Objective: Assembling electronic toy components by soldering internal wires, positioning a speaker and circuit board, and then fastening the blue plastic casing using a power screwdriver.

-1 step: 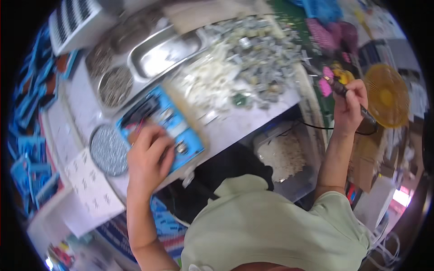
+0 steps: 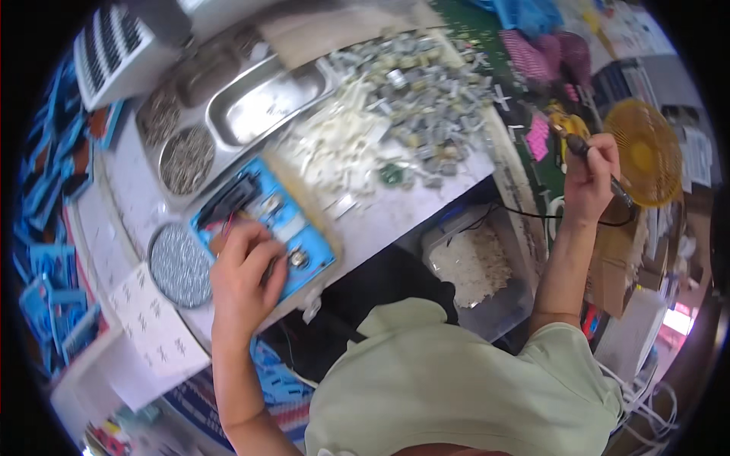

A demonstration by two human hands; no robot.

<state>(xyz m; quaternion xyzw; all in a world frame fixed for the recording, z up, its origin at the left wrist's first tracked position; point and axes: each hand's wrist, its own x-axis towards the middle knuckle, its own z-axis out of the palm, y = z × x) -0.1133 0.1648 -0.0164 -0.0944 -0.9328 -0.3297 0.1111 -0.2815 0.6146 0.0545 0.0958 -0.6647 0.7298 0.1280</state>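
My left hand (image 2: pixel 247 270) rests over a blue plastic casing (image 2: pixel 308 235) on the workbench. Its fingers are curled and pressed together at the casing's left side, beside thin red and dark wires (image 2: pixel 228 224); what they pinch is hidden. Inside the casing lie a black part (image 2: pixel 232 199) and round metal parts (image 2: pixel 298 258). Off to the right, my right hand (image 2: pixel 589 182) is closed around the dark handle of a soldering iron (image 2: pixel 578 144). Its tip points up and left, and a black cable (image 2: pixel 532 215) trails from it.
Behind the casing stands a steel tray (image 2: pixel 266 102) with small metal parts. A round dish of silvery pieces (image 2: pixel 181 266) is at left. White and grey parts (image 2: pixel 433 99) are heaped at the back. An orange basket (image 2: pixel 646 152) sits right; a plastic bin (image 2: pixel 475 266) lies below the bench edge.
The whole view has shifted slightly, with the bench things a little further left. My left hand stays at the casing, and my right hand still holds the soldering iron.
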